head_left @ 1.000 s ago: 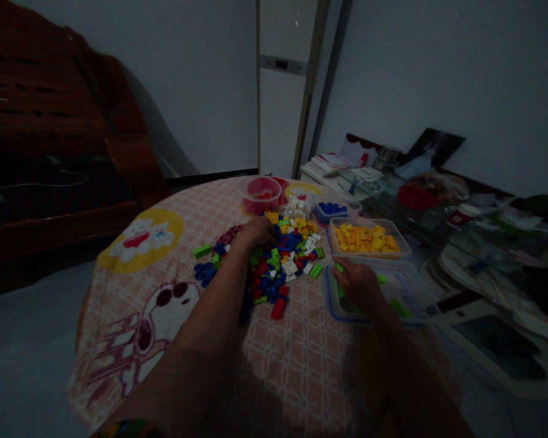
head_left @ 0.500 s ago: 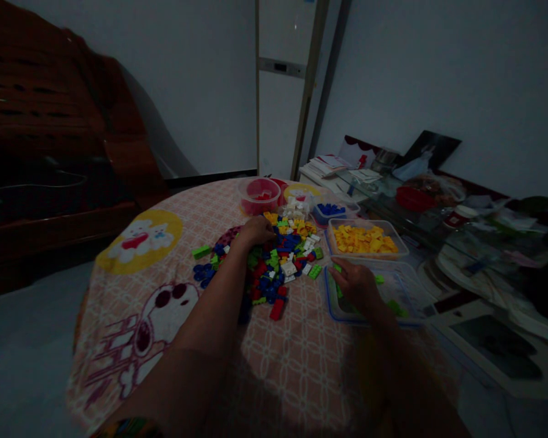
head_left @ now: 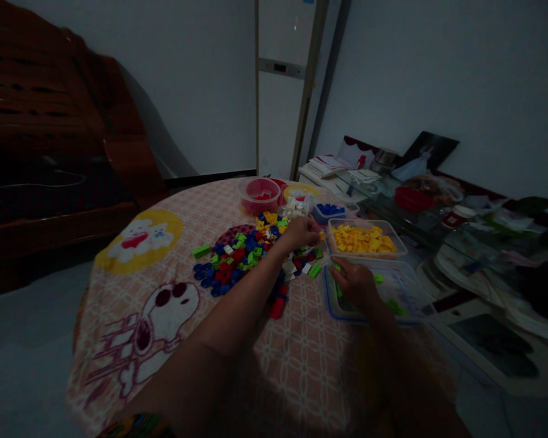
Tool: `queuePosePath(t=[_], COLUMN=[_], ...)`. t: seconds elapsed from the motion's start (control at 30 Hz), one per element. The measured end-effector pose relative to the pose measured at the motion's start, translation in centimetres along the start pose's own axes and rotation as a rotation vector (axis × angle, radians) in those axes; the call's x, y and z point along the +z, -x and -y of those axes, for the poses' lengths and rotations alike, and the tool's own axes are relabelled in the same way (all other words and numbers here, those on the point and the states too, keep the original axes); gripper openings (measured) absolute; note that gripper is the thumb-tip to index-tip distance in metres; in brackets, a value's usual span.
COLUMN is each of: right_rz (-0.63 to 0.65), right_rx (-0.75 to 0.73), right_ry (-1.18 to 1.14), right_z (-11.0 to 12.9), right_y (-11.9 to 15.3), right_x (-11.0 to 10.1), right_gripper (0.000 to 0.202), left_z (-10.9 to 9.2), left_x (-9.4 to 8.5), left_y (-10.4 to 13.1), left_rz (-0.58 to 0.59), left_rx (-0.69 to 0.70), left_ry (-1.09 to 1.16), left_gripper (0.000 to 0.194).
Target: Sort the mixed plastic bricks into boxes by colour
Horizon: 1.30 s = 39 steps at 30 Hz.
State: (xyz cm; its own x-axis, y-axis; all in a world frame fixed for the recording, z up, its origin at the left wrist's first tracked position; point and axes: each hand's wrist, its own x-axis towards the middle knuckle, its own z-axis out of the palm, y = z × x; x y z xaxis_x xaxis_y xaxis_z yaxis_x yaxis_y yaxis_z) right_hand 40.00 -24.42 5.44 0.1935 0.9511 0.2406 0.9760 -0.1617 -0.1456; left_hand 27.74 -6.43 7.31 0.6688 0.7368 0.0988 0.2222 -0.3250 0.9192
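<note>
My left hand is closed over the right side of the brick pile, with a small yellow toy brick at its fingertips. Beneath and left of it spreads a heap of mixed toy bricks in green, red, blue, white and yellow. My right hand is closed above the near clear box, which has a blue rim and a few green bricks in it. A green toy brick shows between its thumb and fingers. Just beyond lies a clear box of yellow bricks.
Farther back stand a box of blue bricks and a round pink tub with red pieces. A patterned cloth covers the round table. To the right, a cluttered glass table stands close by; a wooden bench is at the left.
My left hand has moved right from the middle of the heap toward the box of yellow bricks, with a yellow brick now at its fingertips. My right hand has stayed in place.
</note>
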Motion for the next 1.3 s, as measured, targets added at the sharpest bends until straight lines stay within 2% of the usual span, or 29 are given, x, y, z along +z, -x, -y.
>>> queuePosePath(t=[0.07, 0.13, 0.23, 0.3, 0.43, 0.53, 0.63, 0.7, 0.8, 0.9, 1.07, 1.3], right_rz=[-0.020, -0.046, -0.112, -0.173, -0.234, -0.207, -0.172, -0.166, -0.190, -0.209, -0.165, -0.155], right_rx=[-0.014, -0.034, -0.080, -0.116, -0.169, -0.144, -0.118, -0.126, -0.156, -0.148, -0.116, -0.104], right_ry=[-0.011, -0.020, -0.018, 0.005, 0.053, 0.055, 0.040, 0.034, 0.041, 0.040, 0.039, 0.063], right_z=[-0.2, -0.5, -0.9, -1.2, -1.5, -1.3, -1.1, -1.1, -1.2, -1.3, -1.2, -0.9], right_y=[0.0, 0.0, 0.1, 0.2, 0.3, 0.3, 0.2, 0.3, 0.4, 0.4, 0.2, 0.3], right_x=[0.3, 0.6, 1.3, 1.8, 2.3, 2.2, 2.0, 1.9, 2.0, 2.2, 2.2, 1.8], right_gripper=[0.041, 0.041, 0.040, 0.040, 0.039, 0.038, 0.037, 0.037, 0.039, 0.039, 0.037, 0.036], left_z=[-0.5, -0.7, -0.4, 0.1, 1.3, 2.3, 3.2, 3.8, 4.3, 4.2, 3.8, 4.5], left_x=[2.4, 3.7, 3.4, 1.6, -3.6, -7.4, -9.7, -10.4, -10.2, -9.1, -7.7, -7.3], left_y=[-0.8, -1.4, -1.5, -1.1, 0.6, 2.0, 2.8, 3.0, 2.9, 2.8, 2.8, 2.3], left_rz=[0.055, 0.078, 0.026, -0.034, -0.123, -0.216, -0.236, -0.199, -0.092, -0.020, 0.029, 0.026], left_rx=[0.002, 0.067, 0.190, 0.223, 0.184, 0.067, -0.051, -0.098, -0.140, -0.156, -0.161, -0.173], left_ry=[0.189, 0.292, 0.312, 0.253, -0.057, -0.337, -0.514, -0.591, -0.706, -0.807, -0.865, -0.836], left_gripper=[0.020, 0.031, 0.039, 0.037, 0.037, 0.032, 0.025, 0.022, 0.016, 0.020, 0.021, 0.019])
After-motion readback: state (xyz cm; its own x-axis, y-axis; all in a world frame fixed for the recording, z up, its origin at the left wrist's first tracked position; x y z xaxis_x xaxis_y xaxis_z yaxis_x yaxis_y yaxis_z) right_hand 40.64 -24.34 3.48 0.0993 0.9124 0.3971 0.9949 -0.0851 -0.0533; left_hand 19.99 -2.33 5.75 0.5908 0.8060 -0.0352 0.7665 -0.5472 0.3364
